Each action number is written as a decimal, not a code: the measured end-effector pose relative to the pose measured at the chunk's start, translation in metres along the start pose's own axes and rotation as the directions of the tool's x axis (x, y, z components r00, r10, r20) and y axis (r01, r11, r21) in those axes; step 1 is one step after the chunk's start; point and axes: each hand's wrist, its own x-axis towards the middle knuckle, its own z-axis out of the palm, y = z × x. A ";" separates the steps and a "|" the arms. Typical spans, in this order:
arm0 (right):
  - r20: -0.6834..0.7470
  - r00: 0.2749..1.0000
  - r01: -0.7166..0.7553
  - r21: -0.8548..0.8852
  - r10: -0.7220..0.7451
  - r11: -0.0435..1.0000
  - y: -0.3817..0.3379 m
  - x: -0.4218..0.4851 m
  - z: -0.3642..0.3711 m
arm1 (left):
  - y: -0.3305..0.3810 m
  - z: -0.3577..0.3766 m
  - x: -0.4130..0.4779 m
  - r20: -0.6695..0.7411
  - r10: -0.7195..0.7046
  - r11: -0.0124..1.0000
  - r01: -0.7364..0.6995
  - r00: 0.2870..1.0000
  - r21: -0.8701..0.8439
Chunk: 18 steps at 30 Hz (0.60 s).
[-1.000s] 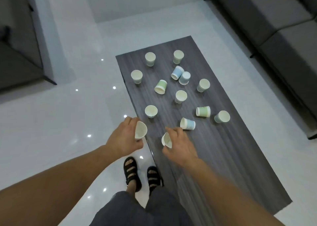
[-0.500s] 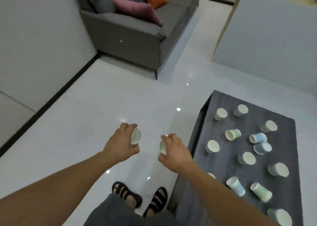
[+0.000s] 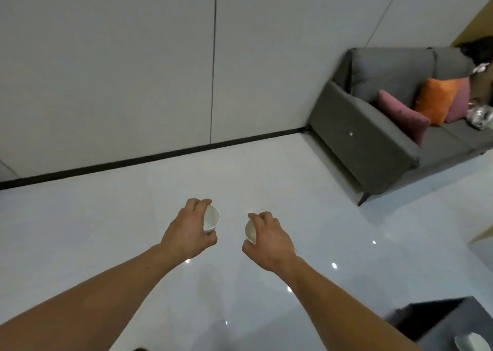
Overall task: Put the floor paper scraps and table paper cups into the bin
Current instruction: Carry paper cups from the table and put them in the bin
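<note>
2 white paper cups are carried above the floor. The left cup (image 3: 211, 218) lies tipped in the left hand (image 3: 189, 230), mouth facing right. The right cup (image 3: 250, 231) is pinched in the right hand (image 3: 269, 240), mouth facing left. A 3rd cup (image 3: 469, 342) sits on the dark table (image 3: 432, 321).

Left hand (image 3: 186, 234) gripping cup (image 3: 211, 217), right hand (image 3: 269, 241) gripping second cup (image 3: 250, 231), probable table corner (image 3: 426, 321)

Both forearms are bare along their whole visible length, uncovered skin only. Left hand (image 3: 190, 230) and right hand (image 3: 269, 240) are bare too; the right one is on the grey sofa (image 3: 373, 148) side.
</note>
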 end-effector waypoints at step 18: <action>0.269 0.763 0.617 -0.031 -0.588 0.786 -0.413 0.151 0.119 | -0.340 -0.220 -0.088 -0.328 -0.534 0.845 0.510 0.779 -0.161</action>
